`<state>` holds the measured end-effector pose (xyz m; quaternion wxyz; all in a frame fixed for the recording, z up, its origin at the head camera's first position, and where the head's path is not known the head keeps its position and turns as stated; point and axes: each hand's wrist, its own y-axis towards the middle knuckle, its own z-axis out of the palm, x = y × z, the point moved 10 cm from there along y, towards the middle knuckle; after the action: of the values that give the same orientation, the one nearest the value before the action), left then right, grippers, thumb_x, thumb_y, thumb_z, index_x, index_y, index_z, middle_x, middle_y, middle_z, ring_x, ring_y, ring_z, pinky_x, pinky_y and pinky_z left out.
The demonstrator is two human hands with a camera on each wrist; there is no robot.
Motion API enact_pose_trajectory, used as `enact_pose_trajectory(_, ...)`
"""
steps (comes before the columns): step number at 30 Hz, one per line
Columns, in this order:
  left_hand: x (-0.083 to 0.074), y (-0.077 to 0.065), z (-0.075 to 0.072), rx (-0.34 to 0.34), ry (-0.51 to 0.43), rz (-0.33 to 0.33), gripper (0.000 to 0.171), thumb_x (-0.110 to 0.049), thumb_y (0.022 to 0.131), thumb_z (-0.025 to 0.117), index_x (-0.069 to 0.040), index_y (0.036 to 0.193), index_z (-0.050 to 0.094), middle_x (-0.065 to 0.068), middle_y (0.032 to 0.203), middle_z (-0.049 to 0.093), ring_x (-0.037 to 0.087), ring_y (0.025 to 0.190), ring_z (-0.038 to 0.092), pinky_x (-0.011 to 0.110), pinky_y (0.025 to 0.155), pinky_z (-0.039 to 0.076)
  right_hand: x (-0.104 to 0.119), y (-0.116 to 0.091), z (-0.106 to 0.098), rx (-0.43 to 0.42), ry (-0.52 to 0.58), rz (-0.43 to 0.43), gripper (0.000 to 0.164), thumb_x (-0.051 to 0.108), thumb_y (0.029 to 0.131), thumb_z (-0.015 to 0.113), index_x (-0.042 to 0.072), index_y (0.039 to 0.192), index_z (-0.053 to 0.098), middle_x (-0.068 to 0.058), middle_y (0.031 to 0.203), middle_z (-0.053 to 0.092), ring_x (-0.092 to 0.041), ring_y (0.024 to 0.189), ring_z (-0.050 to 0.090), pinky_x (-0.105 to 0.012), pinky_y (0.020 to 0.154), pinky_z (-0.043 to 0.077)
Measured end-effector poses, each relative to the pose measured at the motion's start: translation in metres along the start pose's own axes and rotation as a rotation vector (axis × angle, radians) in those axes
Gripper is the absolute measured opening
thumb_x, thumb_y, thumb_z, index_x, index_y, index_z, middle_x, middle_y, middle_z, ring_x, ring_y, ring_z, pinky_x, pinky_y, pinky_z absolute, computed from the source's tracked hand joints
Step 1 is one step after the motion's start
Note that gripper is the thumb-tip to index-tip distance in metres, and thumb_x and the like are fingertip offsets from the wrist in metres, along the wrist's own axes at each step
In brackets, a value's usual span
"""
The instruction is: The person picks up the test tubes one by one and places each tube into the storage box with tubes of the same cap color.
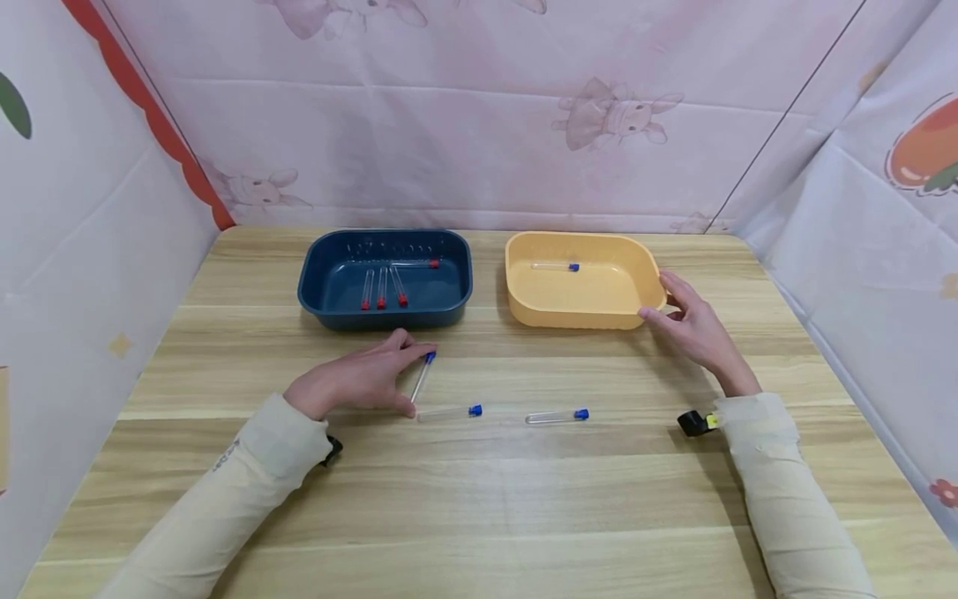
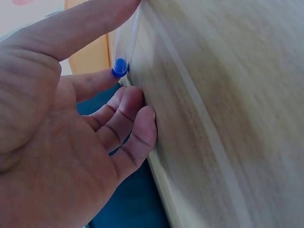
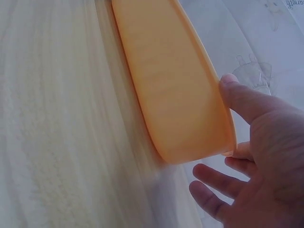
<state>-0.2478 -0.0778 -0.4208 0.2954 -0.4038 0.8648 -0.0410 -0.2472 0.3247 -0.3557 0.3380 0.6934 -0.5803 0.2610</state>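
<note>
Lettering too small to read marks the left sleeve [image 1: 224,482] at 8 o'clock; two blue-capped tubes [image 1: 554,418] lie mid-tabletop [image 1: 524,507]. At 9, the left hand [image 1: 367,378] pinches a third tube [image 1: 422,381]; at 2, the right hand [image 1: 694,327] grips a yellow basin [image 1: 569,319], one blue-capped tube [image 1: 554,267] inside. At 11, a navy basin [image 1: 382,319] holds four red-capped tubes [image 1: 382,288].

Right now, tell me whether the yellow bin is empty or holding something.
Not empty: in the head view, one clear tube with a blue cap lies inside the yellow bin, on its side.
</note>
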Motion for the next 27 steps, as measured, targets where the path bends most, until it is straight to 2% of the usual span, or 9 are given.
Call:
enact_pose_trajectory(3, 0.001, 0.000, -0.001, -0.007, -0.003, -0.006, 0.096, -0.036, 0.082, 0.090, -0.012, 0.160, 0.039, 0.007, 0.130, 0.043, 0.023, 0.110, 0.049, 0.037, 0.094, 0.048, -0.005, 0.000, 0.000, -0.005, 0.005, 0.006, 0.068, 0.008, 0.101, 0.067, -0.011, 0.156, 0.031, -0.034, 0.162, 0.025, -0.046, 0.114, 0.055, -0.005, 0.084, 0.045)
enact_pose_trajectory(8, 0.003, -0.001, -0.002, -0.019, 0.002, -0.017, 0.094, -0.038, 0.082, 0.089, -0.010, 0.158, 0.042, 0.007, 0.128, 0.044, 0.024, 0.110, 0.051, 0.040, 0.097, 0.049, -0.030, 0.005, -0.001, -0.014, -0.001, 0.021, 0.071, 0.010, 0.101, 0.068, -0.006, 0.159, 0.031, -0.028, 0.165, 0.024, -0.022, 0.109, 0.058, -0.004, 0.084, 0.045)
enact_pose_trajectory(10, 0.004, -0.002, -0.002, -0.023, 0.002, -0.019, 0.094, -0.039, 0.082, 0.089, -0.009, 0.157, 0.042, 0.008, 0.129, 0.045, 0.024, 0.110, 0.051, 0.041, 0.099, 0.049, -0.035, 0.007, 0.000, -0.017, 0.006, 0.024, 0.070, 0.010, 0.101, 0.068, -0.005, 0.159, 0.031, -0.027, 0.165, 0.025, -0.018, 0.107, 0.058, -0.004, 0.084, 0.046)
enact_pose_trajectory(13, 0.006, -0.002, -0.003, -0.028, -0.009, -0.026, 0.094, -0.042, 0.082, 0.088, -0.007, 0.157, 0.042, 0.007, 0.129, 0.044, 0.023, 0.109, 0.051, 0.040, 0.100, 0.049, -0.029, 0.006, -0.001, -0.018, 0.026, 0.015, 0.068, 0.009, 0.101, 0.067, -0.007, 0.157, 0.032, -0.029, 0.164, 0.025, -0.029, 0.113, 0.059, -0.005, 0.085, 0.046)
enact_pose_trajectory(17, 0.009, -0.003, -0.008, -0.047, -0.020, -0.030, 0.093, -0.042, 0.082, 0.089, -0.004, 0.154, 0.044, 0.008, 0.124, 0.044, 0.022, 0.103, 0.050, 0.038, 0.090, 0.048, -0.011, 0.001, -0.002, -0.017, 0.042, -0.005, 0.064, 0.009, 0.103, 0.065, -0.010, 0.155, 0.034, -0.031, 0.162, 0.027, -0.050, 0.123, 0.052, -0.003, 0.086, 0.043)
enact_pose_trajectory(20, 0.005, -0.002, -0.013, -0.065, -0.017, -0.010, 0.089, -0.041, 0.082, 0.089, -0.002, 0.151, 0.047, 0.010, 0.121, 0.045, 0.021, 0.097, 0.049, 0.036, 0.081, 0.046, -0.008, 0.001, -0.003, -0.023, 0.042, -0.018, 0.062, 0.008, 0.103, 0.064, -0.011, 0.155, 0.035, -0.032, 0.162, 0.028, -0.053, 0.124, 0.050, -0.003, 0.086, 0.042)
enact_pose_trajectory(23, -0.004, -0.001, -0.018, -0.079, -0.016, 0.016, 0.086, -0.043, 0.082, 0.088, -0.004, 0.149, 0.049, 0.010, 0.121, 0.047, 0.020, 0.096, 0.050, 0.034, 0.079, 0.047, -0.019, 0.004, -0.003, -0.034, 0.030, -0.025, 0.061, 0.007, 0.103, 0.064, -0.010, 0.155, 0.036, -0.031, 0.162, 0.029, -0.041, 0.119, 0.056, -0.004, 0.086, 0.043)
enact_pose_trajectory(27, -0.022, 0.002, -0.027, -0.106, -0.019, 0.031, 0.087, -0.047, 0.082, 0.087, -0.008, 0.149, 0.049, 0.008, 0.123, 0.049, 0.021, 0.101, 0.053, 0.034, 0.083, 0.052, -0.036, 0.008, -0.003, -0.045, 0.015, -0.027, 0.062, 0.007, 0.103, 0.064, -0.007, 0.156, 0.036, -0.029, 0.162, 0.029, -0.007, 0.111, 0.056, -0.004, 0.086, 0.044)
